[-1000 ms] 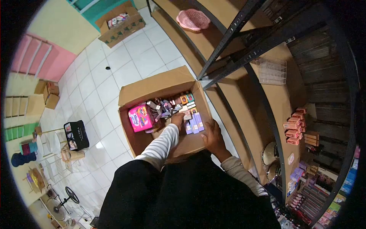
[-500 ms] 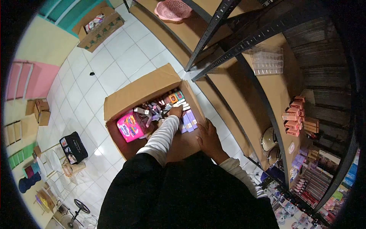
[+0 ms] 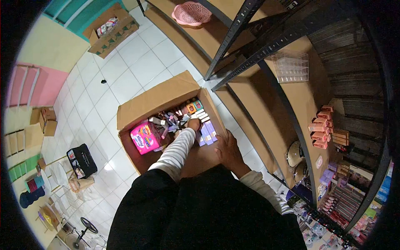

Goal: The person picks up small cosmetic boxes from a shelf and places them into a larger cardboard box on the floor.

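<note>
Left hand (image 3: 193,123) grip unclear, among small boxes (image 3: 207,132) | right hand (image 3: 228,151) flat on cardboard box (image 3: 155,100) rim

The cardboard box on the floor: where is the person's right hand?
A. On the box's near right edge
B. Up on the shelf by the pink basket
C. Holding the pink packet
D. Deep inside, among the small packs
A: the right hand rests on the near right edge of the cardboard box, while the left hand reaches in among the small packs.
</note>
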`<state>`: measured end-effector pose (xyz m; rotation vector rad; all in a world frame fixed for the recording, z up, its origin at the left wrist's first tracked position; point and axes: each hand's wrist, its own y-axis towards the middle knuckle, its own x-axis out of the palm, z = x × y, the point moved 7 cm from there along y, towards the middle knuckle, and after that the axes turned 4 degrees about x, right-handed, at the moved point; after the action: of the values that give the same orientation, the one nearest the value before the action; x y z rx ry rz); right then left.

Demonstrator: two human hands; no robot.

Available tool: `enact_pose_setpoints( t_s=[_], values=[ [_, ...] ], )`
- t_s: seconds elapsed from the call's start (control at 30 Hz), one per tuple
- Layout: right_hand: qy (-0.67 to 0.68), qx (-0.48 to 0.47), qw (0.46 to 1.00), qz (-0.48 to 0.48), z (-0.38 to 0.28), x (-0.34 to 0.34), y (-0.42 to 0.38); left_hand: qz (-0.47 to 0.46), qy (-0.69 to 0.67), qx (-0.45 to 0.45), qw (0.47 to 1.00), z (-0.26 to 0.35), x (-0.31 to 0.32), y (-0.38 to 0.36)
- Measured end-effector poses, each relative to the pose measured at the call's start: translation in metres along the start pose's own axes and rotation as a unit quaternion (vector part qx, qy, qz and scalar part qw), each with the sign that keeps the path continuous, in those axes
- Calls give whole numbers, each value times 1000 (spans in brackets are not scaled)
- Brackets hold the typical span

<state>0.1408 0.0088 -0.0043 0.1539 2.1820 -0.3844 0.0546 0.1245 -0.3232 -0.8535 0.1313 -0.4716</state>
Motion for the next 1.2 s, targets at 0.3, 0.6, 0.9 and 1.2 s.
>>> enact_pose_setpoints(
  t_s=[0.3,0.6,0.9,1.2],
  values=[
    [68,-22,997,20,5,-15,-11,14,-113,-63,992,50,-19,-73],
    [112,22,977,179,78,-135,-93,-97,-177,46,978,95,-12,-133],
    [-106,165,865,462,238,-275,-265,41,-159,257,952,163,51,-237],
    [-93,198,912,348,319,-287,-310,2,-68,380,922,177,139,-306]
  ],
)
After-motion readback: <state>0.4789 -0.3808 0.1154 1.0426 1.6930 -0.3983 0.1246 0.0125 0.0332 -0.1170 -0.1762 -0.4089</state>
